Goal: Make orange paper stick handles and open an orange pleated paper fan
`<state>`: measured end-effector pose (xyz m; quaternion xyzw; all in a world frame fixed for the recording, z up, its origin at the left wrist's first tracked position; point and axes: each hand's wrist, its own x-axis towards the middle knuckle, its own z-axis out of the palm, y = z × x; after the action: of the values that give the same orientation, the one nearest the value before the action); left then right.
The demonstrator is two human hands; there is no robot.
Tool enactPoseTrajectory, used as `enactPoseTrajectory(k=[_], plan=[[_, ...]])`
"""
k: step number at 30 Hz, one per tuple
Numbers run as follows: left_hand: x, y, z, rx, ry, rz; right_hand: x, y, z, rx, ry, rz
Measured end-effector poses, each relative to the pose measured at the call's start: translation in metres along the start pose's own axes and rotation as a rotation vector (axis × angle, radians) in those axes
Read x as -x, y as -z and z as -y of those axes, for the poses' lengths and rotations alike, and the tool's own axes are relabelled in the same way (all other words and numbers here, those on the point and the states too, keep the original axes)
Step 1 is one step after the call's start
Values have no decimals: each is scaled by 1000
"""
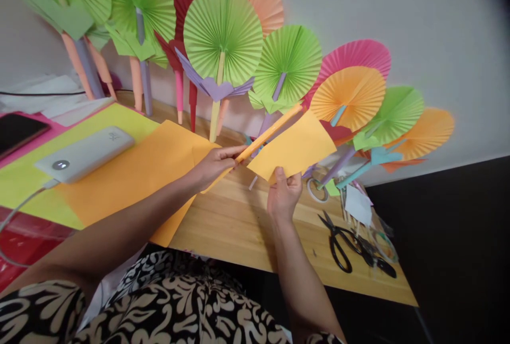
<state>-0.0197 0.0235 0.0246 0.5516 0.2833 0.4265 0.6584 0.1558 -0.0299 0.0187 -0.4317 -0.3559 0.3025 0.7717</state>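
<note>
Head view, paper: an orange sheet [294, 148] is held above the wooden table [239, 227], partly rolled along its upper-left edge.
Roll axis: slanted, lower left to upper right.
Left hand [215, 166]: pinched closed on the roll's lower end.
Right hand [283, 195]: gripping the sheet's bottom edge, directly beneath it.

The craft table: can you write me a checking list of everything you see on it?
surface: wooden table, partly covered by paper sheets.
job's things: orange paper rolled at one edge.
clutter: scissors, tape roll, power bank, phone, orange sheet.
grippers: left hand pinches the rolled edge; right hand holds the lower edge.
cables: white cable from power bank.
surroundings: paper fans against white wall.
</note>
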Motion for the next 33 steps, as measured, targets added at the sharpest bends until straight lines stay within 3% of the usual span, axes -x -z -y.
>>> enactPoseTrajectory(k=[9, 22, 33], plan=[[4, -6, -5, 29, -10, 0, -1, -1, 0, 42, 59, -55], [2, -4, -1, 71, -22, 8, 2, -2, -3, 4, 3, -36], [5, -5, -6, 60, 56, -3, 3, -4, 0, 42, -6, -11]])
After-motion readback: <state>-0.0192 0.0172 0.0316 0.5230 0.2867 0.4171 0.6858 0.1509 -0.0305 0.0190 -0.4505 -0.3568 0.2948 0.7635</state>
